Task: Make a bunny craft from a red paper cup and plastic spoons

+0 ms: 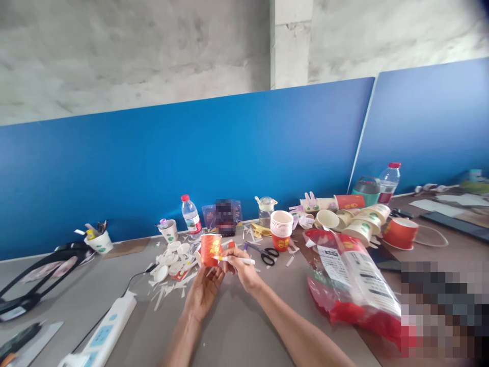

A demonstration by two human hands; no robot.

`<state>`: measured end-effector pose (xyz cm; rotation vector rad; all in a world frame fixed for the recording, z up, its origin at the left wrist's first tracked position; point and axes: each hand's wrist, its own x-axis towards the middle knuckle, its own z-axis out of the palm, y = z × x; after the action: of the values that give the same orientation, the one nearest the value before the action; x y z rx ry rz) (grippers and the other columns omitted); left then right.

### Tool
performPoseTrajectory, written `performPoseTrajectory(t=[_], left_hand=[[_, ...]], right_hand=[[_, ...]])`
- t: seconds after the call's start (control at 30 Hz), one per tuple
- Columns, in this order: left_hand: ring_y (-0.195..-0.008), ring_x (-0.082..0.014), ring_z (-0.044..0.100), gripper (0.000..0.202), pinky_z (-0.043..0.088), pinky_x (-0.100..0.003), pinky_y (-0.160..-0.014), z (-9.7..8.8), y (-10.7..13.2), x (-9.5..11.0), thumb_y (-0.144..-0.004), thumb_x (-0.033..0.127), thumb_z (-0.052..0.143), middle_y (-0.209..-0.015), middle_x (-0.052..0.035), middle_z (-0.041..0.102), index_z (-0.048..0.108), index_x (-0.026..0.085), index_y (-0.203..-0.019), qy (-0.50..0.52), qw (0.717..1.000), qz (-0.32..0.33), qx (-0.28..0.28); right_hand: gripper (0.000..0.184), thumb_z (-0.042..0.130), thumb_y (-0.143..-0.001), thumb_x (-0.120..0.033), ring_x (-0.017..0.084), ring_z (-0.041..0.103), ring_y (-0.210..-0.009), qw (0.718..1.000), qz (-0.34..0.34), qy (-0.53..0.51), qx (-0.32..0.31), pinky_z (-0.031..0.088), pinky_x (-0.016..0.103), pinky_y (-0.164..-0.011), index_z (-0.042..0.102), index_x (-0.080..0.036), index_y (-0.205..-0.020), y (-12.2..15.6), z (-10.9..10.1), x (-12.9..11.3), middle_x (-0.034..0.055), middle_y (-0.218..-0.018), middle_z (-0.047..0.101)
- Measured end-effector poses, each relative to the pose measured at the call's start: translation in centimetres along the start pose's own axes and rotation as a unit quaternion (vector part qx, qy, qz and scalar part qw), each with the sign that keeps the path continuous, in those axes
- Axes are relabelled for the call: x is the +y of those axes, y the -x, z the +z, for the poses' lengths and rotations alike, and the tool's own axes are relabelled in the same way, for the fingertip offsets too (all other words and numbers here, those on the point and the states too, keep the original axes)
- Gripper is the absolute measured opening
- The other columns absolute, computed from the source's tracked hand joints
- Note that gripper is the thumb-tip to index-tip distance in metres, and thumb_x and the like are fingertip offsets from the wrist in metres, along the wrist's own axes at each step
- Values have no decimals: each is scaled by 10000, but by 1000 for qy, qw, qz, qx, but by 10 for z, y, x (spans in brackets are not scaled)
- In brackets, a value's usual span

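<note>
A red paper cup [207, 250] with yellow lettering is held up over the desk by my left hand [205, 288], whose fingers curl under and behind it. My right hand [242, 267] pinches a white marker [244, 261], its yellowish tip end pointing left at the cup's side. Whether the tip touches the cup I cannot tell. Just left of the cup lies a pile of white paper scraps and discs [168, 265]. Scissors with dark handles [268, 256] rest to the right of my right hand, beside a stack of paper cups [281, 229].
A water bottle [191, 216] and a glass jar [266, 210] stand along the blue partition [229, 153]. At right are a plastic bag of cups [351, 280] and several loose paper cups [359, 229]. A power strip [109, 326] lies at front left, near a black bag [49, 270].
</note>
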<state>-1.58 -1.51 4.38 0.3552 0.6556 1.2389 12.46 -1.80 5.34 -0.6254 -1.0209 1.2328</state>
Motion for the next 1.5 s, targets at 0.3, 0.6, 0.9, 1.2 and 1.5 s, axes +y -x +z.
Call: performPoseTrajectory(t=[0.3, 0.6, 0.9, 1.2, 1.5], left_hand=[[-636, -169, 732, 392, 652, -319, -688, -2, 1, 4, -1037, 244, 402, -698, -87, 727, 688, 118, -801, 23, 1000, -13, 0], [-689, -181, 739, 491, 641, -337, -731, -5, 0, 2, -1057, 372, 332, -804, -135, 752, 699, 89, -893, 5, 999, -30, -36], [-670, -182, 718, 458, 632, -332, -695, -6, 1, 2, -1040, 404, 375, -777, -116, 730, 690, 112, -882, -4, 999, -45, -31], [-602, -157, 677, 505, 619, -295, -647, -7, 2, 1, -1024, 469, 404, -734, -106, 713, 717, 85, -925, -26, 996, -64, -57], [-564, -147, 643, 552, 602, -294, -612, 0, 13, -9, -996, 512, 463, -723, -91, 681, 720, 24, -994, -89, 979, -132, -130]], right_hand=[[179, 633, -686, -359, 85, 371, -411, 999, 19, 14, 28, 230, 243, -464, 633, -181, -672, -3, -7, -4, -47, -425, 553], [209, 648, -690, -394, 91, 372, -441, 1000, 17, -8, 20, 236, 246, -484, 648, -185, -698, 0, -4, -6, -41, -457, 560], [195, 657, -677, -381, 92, 390, -419, 999, 35, 15, 10, 242, 234, -468, 649, -192, -629, -2, -4, -5, -43, -426, 551], [310, 691, -749, -424, 79, 382, -464, 992, -32, -3, 119, 282, 238, -473, 676, -175, -932, -11, -16, 4, -24, -643, 655], [499, 807, -691, -459, 108, 488, -517, 989, -51, -39, 136, 391, 261, -507, 639, -201, -1084, -15, -21, 6, -13, -760, 672]])
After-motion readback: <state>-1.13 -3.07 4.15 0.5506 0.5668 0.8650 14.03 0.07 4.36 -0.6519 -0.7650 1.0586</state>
